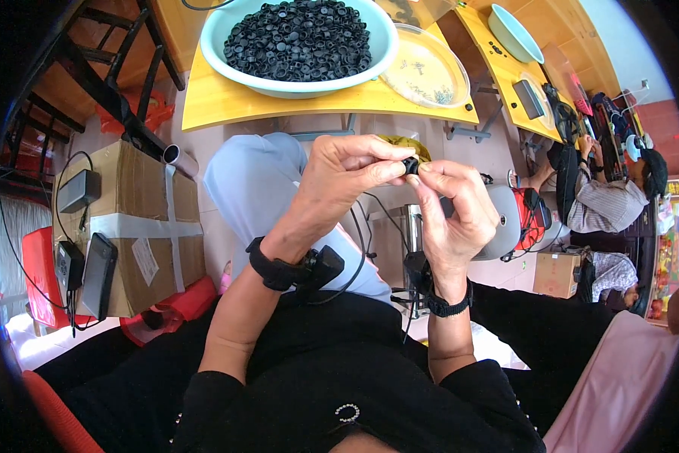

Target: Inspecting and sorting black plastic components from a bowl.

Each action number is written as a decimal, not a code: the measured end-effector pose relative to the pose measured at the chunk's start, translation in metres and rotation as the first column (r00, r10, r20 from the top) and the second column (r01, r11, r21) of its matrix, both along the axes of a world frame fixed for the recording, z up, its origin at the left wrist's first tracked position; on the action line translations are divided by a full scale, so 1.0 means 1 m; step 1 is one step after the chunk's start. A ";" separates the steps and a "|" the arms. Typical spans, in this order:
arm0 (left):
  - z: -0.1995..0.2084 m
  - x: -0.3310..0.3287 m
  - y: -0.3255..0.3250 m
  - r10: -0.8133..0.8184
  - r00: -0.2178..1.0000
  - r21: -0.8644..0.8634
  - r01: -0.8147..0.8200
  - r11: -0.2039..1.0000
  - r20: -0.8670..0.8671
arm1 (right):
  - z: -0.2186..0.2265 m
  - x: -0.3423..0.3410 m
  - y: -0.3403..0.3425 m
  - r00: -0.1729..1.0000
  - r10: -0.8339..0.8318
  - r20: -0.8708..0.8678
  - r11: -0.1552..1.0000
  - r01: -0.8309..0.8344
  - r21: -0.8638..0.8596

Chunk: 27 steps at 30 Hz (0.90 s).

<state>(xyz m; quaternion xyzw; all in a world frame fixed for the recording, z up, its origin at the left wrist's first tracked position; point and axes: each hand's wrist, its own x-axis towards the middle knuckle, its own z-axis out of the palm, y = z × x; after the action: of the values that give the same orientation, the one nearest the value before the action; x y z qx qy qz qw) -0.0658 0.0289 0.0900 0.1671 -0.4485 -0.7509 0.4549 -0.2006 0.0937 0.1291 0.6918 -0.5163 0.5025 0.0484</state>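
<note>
Between my two hands, above my lap, is a small black plastic cap [410, 165]. Thumb and fingers of my left hand [347, 170] pinch it from the left. From the other side, my right hand [460, 208] grips it with thumb and forefinger. Fingertips cover most of the piece, so its exact shape is hidden. Beyond my hands, a pale green basin [230, 74] on the yellow table [234, 111] holds a heap of similar black caps [298, 41]. Beside the basin lies a round, clear shallow tray [460, 68] with small metal pins [441, 94] scattered in it.
A taped cardboard box [128, 226] stands at the left, with black devices and cables on it. Dark stools [120, 68] are behind it. A second yellow table [505, 90] at the right bears another basin [514, 34]. Other people sit at the far right. Cables hang near my wrists.
</note>
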 end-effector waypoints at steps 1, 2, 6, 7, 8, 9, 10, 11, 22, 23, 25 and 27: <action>0.000 0.000 -0.001 -0.003 1.000 0.001 0.003 1.000 0.008 | -0.001 -0.001 0.000 1.000 0.000 -0.001 1.000 0.000 -0.001; 0.000 0.001 -0.001 -0.003 1.000 0.000 0.003 1.000 0.007 | -0.001 -0.002 0.000 1.000 0.010 0.004 1.000 -0.010 0.020; 0.000 0.003 -0.002 -0.019 1.000 0.012 0.019 1.000 0.008 | 0.004 -0.004 -0.001 0.999 0.049 0.011 0.995 -0.050 0.091; 0.000 0.004 -0.003 -0.024 1.000 0.001 0.024 1.000 0.016 | 0.004 -0.003 -0.001 0.999 0.049 0.010 0.995 -0.050 0.090; 0.001 0.004 -0.003 -0.023 1.000 0.000 0.023 1.000 0.015 | 0.004 0.000 0.000 0.999 0.032 0.026 0.997 -0.034 0.075; 0.003 0.005 -0.003 -0.024 0.999 -0.040 0.025 0.999 0.022 | 0.003 0.001 0.000 0.999 0.016 0.045 0.998 -0.019 0.058; 0.004 0.006 -0.003 -0.025 0.999 -0.080 0.028 0.996 0.031 | 0.003 0.000 0.000 0.999 0.019 0.046 0.998 -0.021 0.055; 0.005 0.006 -0.003 -0.022 0.999 -0.083 0.024 0.996 0.031 | 0.003 -0.001 0.000 0.996 0.025 0.087 0.995 -0.033 0.089; 0.002 0.003 0.000 -0.042 0.998 0.091 0.038 0.995 0.037 | -0.007 0.005 -0.006 1.000 0.007 -0.002 0.999 -0.007 -0.051; 0.001 0.004 -0.001 -0.042 0.996 0.075 0.036 0.997 0.077 | -0.006 0.005 -0.007 1.000 0.008 0.000 0.999 -0.008 -0.050; -0.001 0.005 -0.002 -0.031 0.994 0.068 0.024 0.997 0.102 | -0.004 0.004 -0.009 0.999 0.031 -0.012 0.999 -0.031 0.033; -0.003 0.006 -0.003 -0.022 0.991 0.064 0.014 0.998 0.129 | -0.004 0.001 -0.012 0.998 0.052 -0.022 0.996 -0.050 0.070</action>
<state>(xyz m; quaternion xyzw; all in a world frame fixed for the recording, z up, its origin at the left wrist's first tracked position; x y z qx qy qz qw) -0.0594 0.0257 0.0872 0.2255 -0.4548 -0.7564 0.4126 -0.1994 0.0813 0.1254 0.7119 -0.5151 0.4770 0.0178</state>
